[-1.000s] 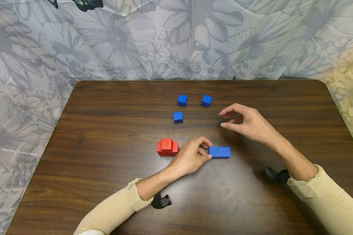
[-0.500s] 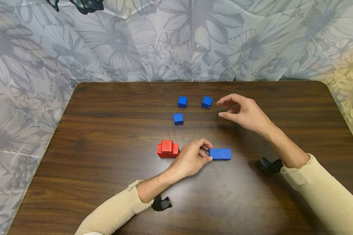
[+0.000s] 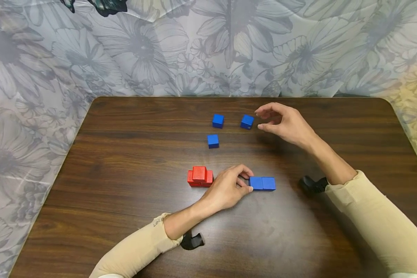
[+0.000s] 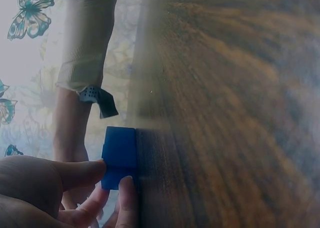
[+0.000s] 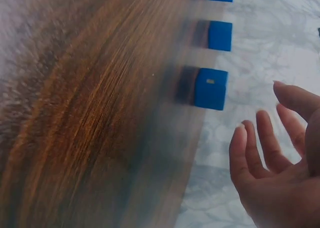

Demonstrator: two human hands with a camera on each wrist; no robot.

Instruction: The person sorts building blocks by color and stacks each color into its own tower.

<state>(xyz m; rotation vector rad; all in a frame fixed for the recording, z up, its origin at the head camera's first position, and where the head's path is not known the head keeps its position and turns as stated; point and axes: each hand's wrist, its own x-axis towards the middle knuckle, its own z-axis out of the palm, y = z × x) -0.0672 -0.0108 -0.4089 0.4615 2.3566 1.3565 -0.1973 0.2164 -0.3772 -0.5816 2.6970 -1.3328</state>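
The left hand (image 3: pixel 226 188) pinches the left block (image 3: pixel 256 183) of the near blue pair between thumb and fingers; the right block (image 3: pixel 269 183) sits directly against it. The right hand (image 3: pixel 290 122), with thumb and fingers apart, is just right of the far right block (image 3: pixel 247 122). Further left lie the far left block (image 3: pixel 218 121) and, nearer, the middle block (image 3: pixel 213 141). The red stack (image 3: pixel 199 177) stands just left of the left hand.

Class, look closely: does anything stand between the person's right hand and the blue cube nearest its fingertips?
Nothing visible does: in the head view, only a gap separates the right hand from the nearest blue cube. Another blue cube lies farther left.
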